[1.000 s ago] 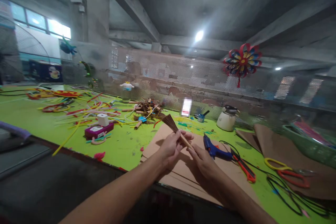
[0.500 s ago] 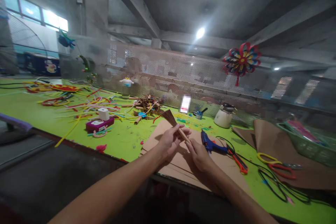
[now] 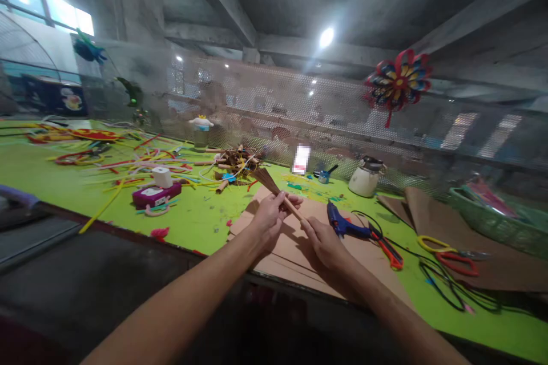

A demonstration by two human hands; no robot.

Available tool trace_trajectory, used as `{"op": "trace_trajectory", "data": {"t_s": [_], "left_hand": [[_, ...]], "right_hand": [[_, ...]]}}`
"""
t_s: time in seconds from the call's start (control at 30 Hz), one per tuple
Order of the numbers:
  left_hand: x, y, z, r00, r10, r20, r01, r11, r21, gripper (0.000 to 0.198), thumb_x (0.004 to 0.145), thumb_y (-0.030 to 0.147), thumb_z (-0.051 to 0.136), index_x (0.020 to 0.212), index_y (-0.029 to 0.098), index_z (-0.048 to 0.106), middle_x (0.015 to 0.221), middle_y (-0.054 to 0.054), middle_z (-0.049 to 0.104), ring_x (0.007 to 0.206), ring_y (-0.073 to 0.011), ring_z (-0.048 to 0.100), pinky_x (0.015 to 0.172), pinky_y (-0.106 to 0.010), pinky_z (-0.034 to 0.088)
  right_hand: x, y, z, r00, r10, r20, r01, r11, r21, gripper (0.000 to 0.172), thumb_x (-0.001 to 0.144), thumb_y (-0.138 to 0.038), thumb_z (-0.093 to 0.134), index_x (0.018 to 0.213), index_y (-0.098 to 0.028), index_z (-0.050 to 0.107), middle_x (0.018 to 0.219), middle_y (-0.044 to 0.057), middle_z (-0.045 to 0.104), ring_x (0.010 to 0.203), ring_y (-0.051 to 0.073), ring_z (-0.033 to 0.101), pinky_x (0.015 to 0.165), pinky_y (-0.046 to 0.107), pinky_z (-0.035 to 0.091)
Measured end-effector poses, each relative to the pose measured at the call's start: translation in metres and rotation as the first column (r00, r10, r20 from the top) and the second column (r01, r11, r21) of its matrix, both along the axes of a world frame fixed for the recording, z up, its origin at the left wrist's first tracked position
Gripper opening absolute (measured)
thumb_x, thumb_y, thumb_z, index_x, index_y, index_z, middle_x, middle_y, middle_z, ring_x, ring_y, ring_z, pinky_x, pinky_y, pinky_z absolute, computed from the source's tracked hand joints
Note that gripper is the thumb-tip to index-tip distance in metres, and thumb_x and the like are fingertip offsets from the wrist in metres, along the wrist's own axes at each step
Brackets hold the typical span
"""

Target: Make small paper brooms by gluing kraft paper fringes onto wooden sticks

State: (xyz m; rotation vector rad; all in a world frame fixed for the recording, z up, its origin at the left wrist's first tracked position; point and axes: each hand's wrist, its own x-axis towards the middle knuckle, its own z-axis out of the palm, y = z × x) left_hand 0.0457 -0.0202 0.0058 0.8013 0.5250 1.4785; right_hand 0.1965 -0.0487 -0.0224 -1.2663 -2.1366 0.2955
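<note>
A small brown paper broom (image 3: 267, 181), with a fringed fan-shaped end and a rolled tan handle, is held over sheets of brown paper (image 3: 282, 274). My left hand (image 3: 270, 218) is closed around it near the base of the fringe. Lower down, the fingers of my right hand (image 3: 320, 239) pinch the end of the handle. The fringe points up and to the left, away from me. Just right of my hands lies a blue glue gun (image 3: 346, 224), with an orange-red cutter (image 3: 390, 254) beside it.
Scissors (image 3: 449, 254), a black cable (image 3: 445, 288) and a green basket (image 3: 496, 222) are at the right. A white jug (image 3: 363, 178) stands at the back. Brown rolled pieces (image 3: 235, 165), a purple box (image 3: 156, 196) and colourful strips (image 3: 141, 162) lie leftward on the green table (image 3: 201, 219).
The view has shifted slightly, so the table things appear a little higher and mostly further left. Both hands keep their hold on the paper broom, its fringe tilted slightly further left.
</note>
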Motion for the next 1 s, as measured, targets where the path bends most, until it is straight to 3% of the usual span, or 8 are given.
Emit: {"op": "trace_trajectory", "data": {"t_s": [0.2, 0.33, 0.4, 0.53, 0.63, 0.73, 1.0], "left_hand": [[-0.001, 0.003, 0.001, 0.999, 0.03, 0.015, -0.029, 0.996, -0.079, 0.022, 0.088, 0.016, 0.048, 0.069, 0.01, 0.058, 0.063, -0.009, 0.065, 0.068, -0.017, 0.066, 0.081, -0.035, 0.052], [-0.001, 0.0, 0.003, 0.997, -0.075, 0.031, 0.077, 0.994, -0.08, 0.019, 0.088, 0.018, 0.049, 0.075, 0.009, 0.059, 0.071, -0.012, 0.067, 0.073, -0.0171, 0.067, 0.079, -0.03, 0.052], [-0.001, -0.002, 0.004, 0.987, -0.154, 0.05, 0.157, 0.985, -0.075, 0.019, 0.089, 0.02, 0.047, 0.08, 0.009, 0.059, 0.078, -0.013, 0.068, 0.079, -0.0183, 0.067, 0.079, -0.03, 0.052], [-0.002, -0.003, 0.003, 0.958, -0.273, 0.092, 0.277, 0.96, -0.034, 0.02, 0.091, 0.023, 0.042, 0.086, 0.01, 0.056, 0.084, -0.015, 0.068, 0.085, -0.0221, 0.067, 0.081, -0.036, 0.051], [-0.004, 0.0, 0.002, 0.967, -0.245, 0.073, 0.246, 0.969, -0.012, 0.023, 0.092, 0.023, 0.039, 0.08, 0.01, 0.055, 0.079, -0.015, 0.068, 0.083, -0.0232, 0.067, 0.081, -0.039, 0.051], [-0.007, 0.005, 0.001, 0.981, -0.167, 0.097, 0.171, 0.985, -0.035, 0.025, 0.092, 0.021, 0.039, 0.074, 0.012, 0.053, 0.075, -0.014, 0.069, 0.082, -0.022, 0.068, 0.084, -0.04, 0.051], [-0.014, 0.018, -0.003, 0.955, -0.188, 0.23, 0.205, 0.977, -0.05, 0.028, 0.094, 0.023, 0.036, 0.08, 0.009, 0.055, 0.087, -0.018, 0.068, 0.094, -0.0235, 0.065, 0.091, -0.041, 0.048]], "right_hand": [[0.001, 0.002, -0.002, 0.996, 0.046, -0.075, -0.051, 0.997, -0.065, 0.033, 0.093, -0.042, 0.03, 0.077, -0.02, 0.049, 0.068, 0.003, 0.054, 0.063, 0.017, 0.049, 0.06, 0.029, 0.034], [0.005, 0.001, 0.004, 0.976, 0.094, -0.196, -0.122, 0.983, -0.139, 0.039, 0.092, -0.047, 0.029, 0.074, -0.02, 0.051, 0.063, 0.002, 0.049, 0.06, 0.016, 0.046, 0.057, 0.028, 0.037], [0.005, -0.003, 0.011, 0.936, 0.099, -0.337, -0.19, 0.949, -0.25, 0.042, 0.09, -0.052, 0.031, 0.073, -0.019, 0.052, 0.057, -0.001, 0.044, 0.052, 0.013, 0.041, 0.049, 0.026, 0.034], [-0.001, -0.012, 0.026, 0.827, 0.044, -0.56, -0.347, 0.824, -0.448, 0.042, 0.084, -0.058, 0.042, 0.074, -0.018, 0.052, 0.048, -0.006, 0.038, 0.041, 0.008, 0.03, 0.04, 0.022, 0.024], [-0.003, -0.015, 0.034, 0.823, -0.001, -0.569, -0.376, 0.749, -0.546, 0.045, 0.082, -0.062, 0.043, 0.081, -0.018, 0.053, 0.042, -0.01, 0.031, 0.035, 0.006, 0.021, 0.036, 0.019, 0.017], [0.002, -0.019, 0.036, 0.826, -0.044, -0.562, -0.37, 0.709, -0.6, 0.044, 0.079, -0.061, 0.049, 0.087, -0.017, 0.053, 0.043, -0.011, 0.028, 0.034, 0.004, 0.018, 0.035, 0.018, 0.014], [0.046, -0.042, 0.041, 0.866, -0.108, -0.488, -0.22, 0.795, -0.565, 0.044, 0.072, -0.058, 0.058, 0.083, -0.015, 0.054, 0.045, -0.013, 0.02, 0.039, 0.004, 0.014, 0.04, 0.02, 0.012]]}}
